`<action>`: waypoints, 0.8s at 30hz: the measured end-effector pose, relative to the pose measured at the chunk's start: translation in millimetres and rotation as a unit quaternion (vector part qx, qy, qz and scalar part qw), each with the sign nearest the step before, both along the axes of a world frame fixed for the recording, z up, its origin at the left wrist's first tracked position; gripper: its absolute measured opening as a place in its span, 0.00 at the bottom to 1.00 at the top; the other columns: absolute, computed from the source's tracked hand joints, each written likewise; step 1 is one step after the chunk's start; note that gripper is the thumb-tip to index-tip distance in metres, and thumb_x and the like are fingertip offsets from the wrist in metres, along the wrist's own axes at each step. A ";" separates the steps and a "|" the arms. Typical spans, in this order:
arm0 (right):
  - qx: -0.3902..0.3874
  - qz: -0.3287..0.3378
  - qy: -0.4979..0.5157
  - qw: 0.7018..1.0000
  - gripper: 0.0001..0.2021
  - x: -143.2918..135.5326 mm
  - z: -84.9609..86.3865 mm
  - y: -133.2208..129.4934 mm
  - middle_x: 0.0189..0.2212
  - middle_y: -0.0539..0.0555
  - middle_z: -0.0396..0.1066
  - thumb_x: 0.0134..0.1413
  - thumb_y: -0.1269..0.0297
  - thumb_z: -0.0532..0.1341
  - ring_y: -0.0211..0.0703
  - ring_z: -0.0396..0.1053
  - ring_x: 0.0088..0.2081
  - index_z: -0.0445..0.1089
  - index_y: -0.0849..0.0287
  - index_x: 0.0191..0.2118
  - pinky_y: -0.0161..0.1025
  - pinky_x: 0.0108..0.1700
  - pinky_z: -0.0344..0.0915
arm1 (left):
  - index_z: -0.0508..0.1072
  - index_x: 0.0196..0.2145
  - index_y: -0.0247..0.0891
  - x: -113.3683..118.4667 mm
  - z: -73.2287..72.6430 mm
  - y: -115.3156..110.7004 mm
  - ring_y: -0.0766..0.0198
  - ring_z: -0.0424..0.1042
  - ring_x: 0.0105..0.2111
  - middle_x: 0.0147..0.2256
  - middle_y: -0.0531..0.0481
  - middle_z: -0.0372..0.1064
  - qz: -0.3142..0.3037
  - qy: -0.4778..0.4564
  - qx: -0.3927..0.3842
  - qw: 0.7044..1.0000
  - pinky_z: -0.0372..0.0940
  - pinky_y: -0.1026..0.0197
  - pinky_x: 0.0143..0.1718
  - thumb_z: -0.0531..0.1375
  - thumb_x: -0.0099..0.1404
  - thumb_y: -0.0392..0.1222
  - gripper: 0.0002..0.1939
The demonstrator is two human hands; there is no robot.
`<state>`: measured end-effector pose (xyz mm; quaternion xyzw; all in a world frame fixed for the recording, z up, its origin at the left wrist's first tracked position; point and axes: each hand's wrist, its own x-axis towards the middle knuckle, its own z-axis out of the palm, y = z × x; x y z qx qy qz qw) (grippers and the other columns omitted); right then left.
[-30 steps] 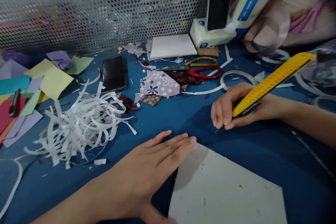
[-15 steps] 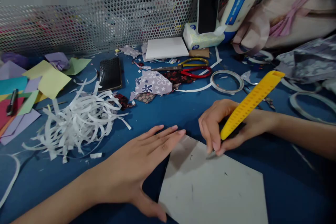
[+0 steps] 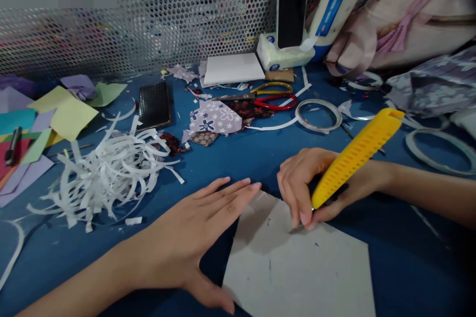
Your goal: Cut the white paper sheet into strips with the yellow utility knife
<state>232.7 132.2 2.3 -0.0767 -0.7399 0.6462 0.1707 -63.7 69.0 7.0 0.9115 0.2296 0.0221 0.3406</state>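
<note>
A grey sheet of cardboard (image 3: 305,272) with angled corners and a few dark marks lies on the blue table at the front. My left hand (image 3: 201,230) is spread flat, its index fingertip on the sheet's top corner and its thumb at the left edge. In my right hand (image 3: 305,190) is a yellow utility knife (image 3: 355,158), gripped like a pen and leaning to the right. The knife's blade tip touches the cardboard near its upper edge. My fingers partly cover the lower end of the knife.
Left of my hands lies a heap of white paper strips (image 3: 111,173), beside coloured papers (image 3: 70,114). Behind are a black phone (image 3: 154,104), scissors (image 3: 275,100), patterned scraps (image 3: 215,118), a tape roll (image 3: 319,115) and a tissue pack (image 3: 282,57). A perforated metal panel (image 3: 167,15) closes the back.
The knife tip has moved slightly down on the cardboard, with my right hand following. My left hand stays in place on the sheet. The whole view has shifted a little.
</note>
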 end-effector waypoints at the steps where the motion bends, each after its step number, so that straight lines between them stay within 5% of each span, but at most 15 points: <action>1: 0.002 0.005 0.002 1.000 0.11 -0.1 0.8 0.4 0.29 0.59 0.83 0.49 0.60 0.76 0.44 0.81 0.34 0.79 0.62 0.30 0.36 0.41 0.74 | 0.24 0.74 0.52 0.0 0.0 0.0 0.46 0.46 0.72 0.74 0.50 0.35 -0.001 0.001 -0.002 1.000 0.33 0.46 0.74 0.69 0.57 0.68 0.68; 9: -0.008 0.016 0.008 1.000 0.12 -1.9 3.9 3.8 0.29 0.58 0.83 0.52 0.56 0.74 0.43 0.81 0.32 0.79 0.60 0.29 0.35 0.40 0.73 | 0.26 0.74 0.52 -0.4 -2.1 -0.7 0.45 0.49 0.72 0.74 0.48 0.38 0.007 -0.013 -0.021 1.000 0.33 0.47 0.74 0.69 0.58 0.65 0.66; 17: -0.026 0.029 -0.009 0.999 0.07 4.9 0.0 10.8 0.31 0.57 0.83 0.50 0.65 0.76 0.43 0.81 0.35 0.80 0.61 0.32 0.34 0.43 0.73 | 0.24 0.74 0.49 -1.7 -2.3 8.6 0.47 0.47 0.72 0.74 0.48 0.37 -0.028 -0.010 -0.068 0.997 0.31 0.45 0.74 0.66 0.64 0.62 0.61; 24: -0.015 0.038 -0.019 0.999 0.06 10.3 -0.9 17.3 0.32 0.54 0.83 0.51 0.68 0.75 0.43 0.82 0.37 0.80 0.57 0.36 0.33 0.44 0.75 | 0.26 0.74 0.50 0.2 -9.0 -0.5 0.45 0.51 0.71 0.73 0.47 0.45 0.017 -0.024 -0.046 0.999 0.38 0.43 0.73 0.64 0.65 0.64 0.59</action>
